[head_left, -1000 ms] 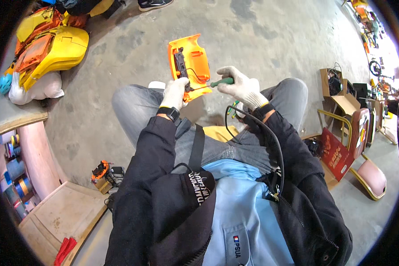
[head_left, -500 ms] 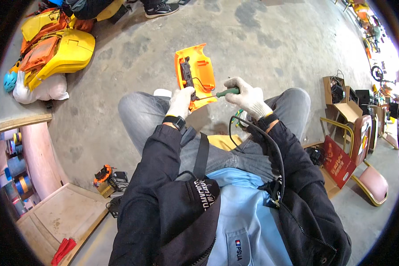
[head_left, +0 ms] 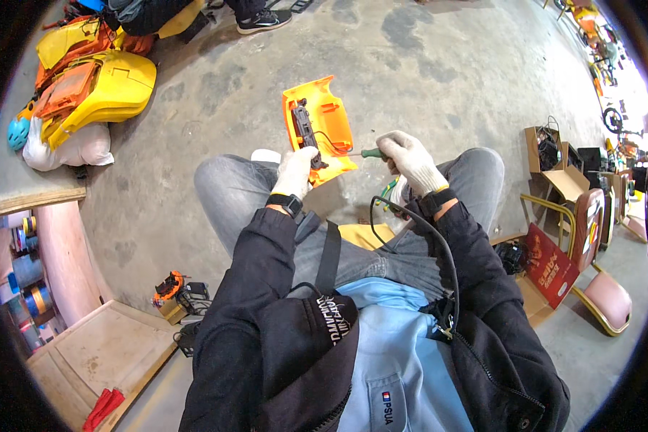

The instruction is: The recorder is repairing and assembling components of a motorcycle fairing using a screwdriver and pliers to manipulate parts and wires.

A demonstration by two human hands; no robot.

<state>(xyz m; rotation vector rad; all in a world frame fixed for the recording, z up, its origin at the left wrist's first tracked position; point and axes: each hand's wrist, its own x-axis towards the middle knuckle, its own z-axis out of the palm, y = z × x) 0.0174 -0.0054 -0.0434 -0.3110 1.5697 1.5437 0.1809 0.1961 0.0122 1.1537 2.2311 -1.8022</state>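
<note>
An orange plastic shell (head_left: 336,119) is held up between my knees, its hollow side facing me. A black part (head_left: 304,124) with a thin cable lies along the shell's left side. My left hand (head_left: 295,171), in a white knit glove, is closed on the shell's lower left edge, with its fingers over the black part's lower end. My right hand (head_left: 410,160), gloved too, grips the green handle of a screwdriver (head_left: 371,153). Its thin shaft points left at the shell's lower right part; whether the tip touches anything is too small to tell.
Yellow and orange plastic body panels (head_left: 111,86) are piled at the far left, by another person's shoe (head_left: 263,20). A wooden board (head_left: 101,360) lies at the lower left. Open cardboard boxes (head_left: 565,178) and a chair (head_left: 603,299) stand on the right.
My right hand has drawn the screwdriver a little to the right, away from the black part. The shell has tilted and dropped slightly in my left hand.
</note>
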